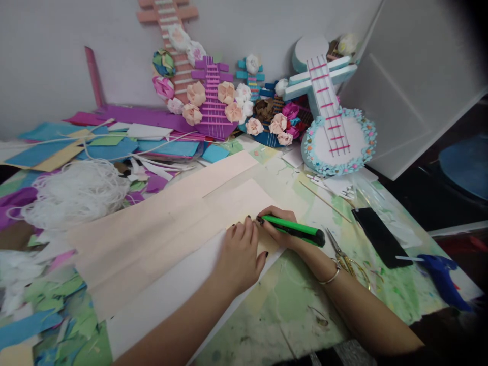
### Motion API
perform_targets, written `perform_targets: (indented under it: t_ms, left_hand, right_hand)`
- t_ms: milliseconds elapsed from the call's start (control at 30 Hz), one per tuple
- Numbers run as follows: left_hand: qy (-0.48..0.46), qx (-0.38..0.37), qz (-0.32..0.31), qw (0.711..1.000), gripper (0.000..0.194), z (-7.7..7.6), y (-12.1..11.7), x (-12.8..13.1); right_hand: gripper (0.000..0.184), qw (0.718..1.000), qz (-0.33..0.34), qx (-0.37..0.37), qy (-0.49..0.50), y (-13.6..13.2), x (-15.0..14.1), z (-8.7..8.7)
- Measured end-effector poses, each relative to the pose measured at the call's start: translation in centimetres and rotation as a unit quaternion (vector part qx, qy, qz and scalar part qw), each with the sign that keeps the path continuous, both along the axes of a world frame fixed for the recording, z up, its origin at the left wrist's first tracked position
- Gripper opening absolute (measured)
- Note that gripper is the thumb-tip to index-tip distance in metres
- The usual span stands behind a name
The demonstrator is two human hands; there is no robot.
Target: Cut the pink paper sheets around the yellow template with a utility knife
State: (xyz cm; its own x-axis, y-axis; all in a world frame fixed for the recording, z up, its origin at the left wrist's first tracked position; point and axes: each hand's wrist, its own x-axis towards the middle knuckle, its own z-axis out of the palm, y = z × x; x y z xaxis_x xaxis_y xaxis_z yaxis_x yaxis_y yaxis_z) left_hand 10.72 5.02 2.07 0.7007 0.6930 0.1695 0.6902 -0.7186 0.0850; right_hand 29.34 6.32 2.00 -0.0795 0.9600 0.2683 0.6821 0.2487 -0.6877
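My right hand [280,227] is closed round a green utility knife [295,227], whose black tip rests at the edge of the pale peach paper [152,244]. Beside it, my left hand [240,254] lies flat with its fingers stretched over the peach paper and a white sheet [168,300]. The white sheet lies along the near side of the peach one. Another peach strip [229,170] reaches out at the far side. The knife's blade is too small to make out. Gold-handled scissors [345,262] lie just right of my right wrist.
White string [76,193] is heaped at left, near coloured paper scraps [68,305]. Decorated paper instruments, one purple [213,101] and one light blue [331,112], lean at the back. A black phone [381,236], thin stick [326,201] and blue glue gun [444,279] lie at right.
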Motion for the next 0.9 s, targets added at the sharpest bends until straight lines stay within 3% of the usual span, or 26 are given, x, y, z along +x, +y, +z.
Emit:
perform_targets:
  t_ms: [900]
  left_hand:
    - [0.001, -0.004, 0.002, 1.000, 0.063, -0.02, -0.06, 0.03]
  right_hand:
    - [0.011, 1.000, -0.007, 0.010, 0.005, -0.36, -0.06, 0.10]
